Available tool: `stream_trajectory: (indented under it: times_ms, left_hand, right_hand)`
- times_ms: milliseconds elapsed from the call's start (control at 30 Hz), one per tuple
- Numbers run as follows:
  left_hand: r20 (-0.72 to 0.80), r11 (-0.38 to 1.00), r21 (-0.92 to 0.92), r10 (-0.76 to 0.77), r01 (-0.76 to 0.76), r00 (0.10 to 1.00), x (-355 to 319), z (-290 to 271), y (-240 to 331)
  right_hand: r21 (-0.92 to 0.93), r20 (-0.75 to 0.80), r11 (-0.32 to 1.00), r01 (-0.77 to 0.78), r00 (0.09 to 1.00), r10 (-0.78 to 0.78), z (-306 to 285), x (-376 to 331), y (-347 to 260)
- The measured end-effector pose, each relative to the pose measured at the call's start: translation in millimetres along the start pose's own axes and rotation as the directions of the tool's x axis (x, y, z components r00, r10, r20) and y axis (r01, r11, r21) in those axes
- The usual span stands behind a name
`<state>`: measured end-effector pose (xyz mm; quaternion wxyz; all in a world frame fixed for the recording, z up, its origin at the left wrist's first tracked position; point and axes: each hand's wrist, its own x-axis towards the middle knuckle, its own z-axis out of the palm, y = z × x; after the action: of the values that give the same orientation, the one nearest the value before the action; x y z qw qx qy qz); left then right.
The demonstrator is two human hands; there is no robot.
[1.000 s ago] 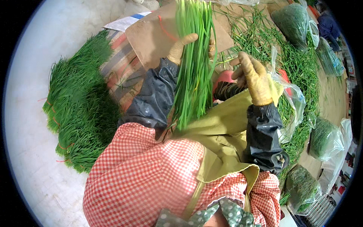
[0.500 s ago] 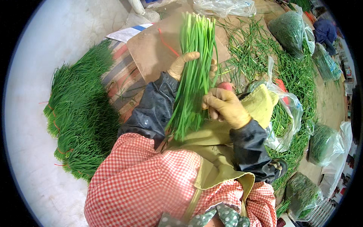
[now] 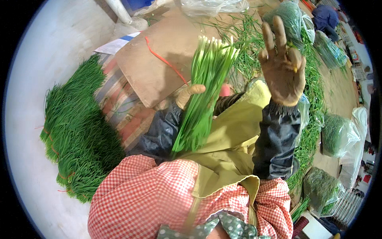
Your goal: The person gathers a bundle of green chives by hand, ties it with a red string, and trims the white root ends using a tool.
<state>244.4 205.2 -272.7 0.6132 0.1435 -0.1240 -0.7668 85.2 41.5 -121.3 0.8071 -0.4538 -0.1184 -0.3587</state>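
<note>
even, soft daylight, bright overall, with no hard glare. a faint shadow falls on the cardboard sheet (image 3: 159, 59) in the upper middle of the frame. strong fisheye bending toward a black circular rim. the raised right hand (image 3: 283, 65) is slightly motion-blurred; the checked cloth (image 3: 151, 199) at the lower edge is soft.

Both hands wear matt, rough tan work gloves, the right hand (image 3: 283, 65) and the left hand (image 3: 189, 94). The chive bunch (image 3: 205, 91) looks smooth and faintly glossy. The cardboard sheet (image 3: 159, 59) is matt brown; the plastic bag (image 3: 342, 135) shines clear.
</note>
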Motion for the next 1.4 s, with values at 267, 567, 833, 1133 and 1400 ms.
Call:
stream_trajectory:
  times_ms: [267,567,833,1133,1400]
  left_hand:
    - [0.183,0.990,-0.061,-0.113,0.126,0.977,-8.9,47.6,-29.9]
    - [0.309,0.972,-0.086,0.235,-0.220,0.921,13.0,2.1,25.3]
    - [0.388,0.918,-0.143,0.396,-0.370,0.832,18.1,-38.7,113.1]
    - [0.482,0.924,-0.219,0.382,-0.314,0.788,28.0,-54.6,113.8]
    - [0.537,0.921,-0.251,0.389,-0.299,0.748,36.9,-57.2,117.3]
  right_hand:
    - [0.001,-0.318,0.976,0.219,0.925,-0.208,-109.0,29.6,-58.3]
    - [-0.369,-0.788,0.575,-0.730,0.574,0.223,-185.0,-29.7,-102.5]
    - [-0.485,-0.634,0.394,-0.781,0.624,0.457,-126.0,-63.8,-41.9]
    - [-0.602,-0.473,0.433,-0.671,0.737,0.484,-56.4,-70.8,-0.3]
    - [-0.553,-0.449,0.450,-0.702,0.705,0.548,-42.9,-79.3,33.3]
